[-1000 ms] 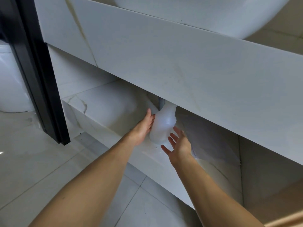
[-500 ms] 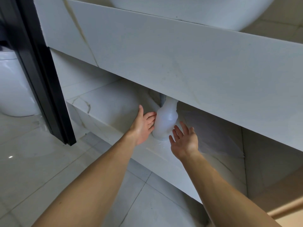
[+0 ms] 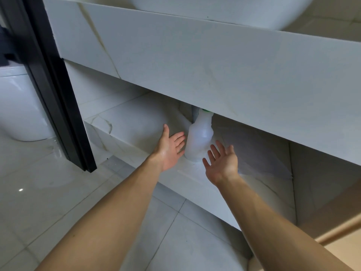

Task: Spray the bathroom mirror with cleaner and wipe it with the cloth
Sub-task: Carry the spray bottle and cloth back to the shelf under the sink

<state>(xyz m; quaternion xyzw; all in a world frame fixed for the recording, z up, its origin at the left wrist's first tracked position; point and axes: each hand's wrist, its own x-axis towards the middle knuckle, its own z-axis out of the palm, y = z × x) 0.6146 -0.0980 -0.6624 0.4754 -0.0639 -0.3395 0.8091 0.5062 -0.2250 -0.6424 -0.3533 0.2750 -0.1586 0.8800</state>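
A white translucent spray bottle (image 3: 199, 137) stands upright on the lower marble shelf (image 3: 136, 122) under the vanity. A bit of green shows at its neck; its head is hidden behind the vanity's front slab (image 3: 195, 61). My left hand (image 3: 171, 147) is open just left of the bottle, fingertips near its side. On the other side my right hand (image 3: 221, 162) is open in front of the bottle's base, fingers spread, holding nothing. A pale grey cloth (image 3: 254, 153) lies flat on the shelf to the right of the bottle. The mirror is out of view.
The vanity slab overhangs the shelf, with the white basin (image 3: 224, 8) above it. A black door frame (image 3: 52, 85) stands at the left, and a white toilet (image 3: 21, 106) sits behind it. Glossy floor tiles (image 3: 58, 192) lie below.
Both hands have drawn back a little from the bottle and stay open. The bottle has not moved. The camera has shifted slightly, showing more of the shelf.
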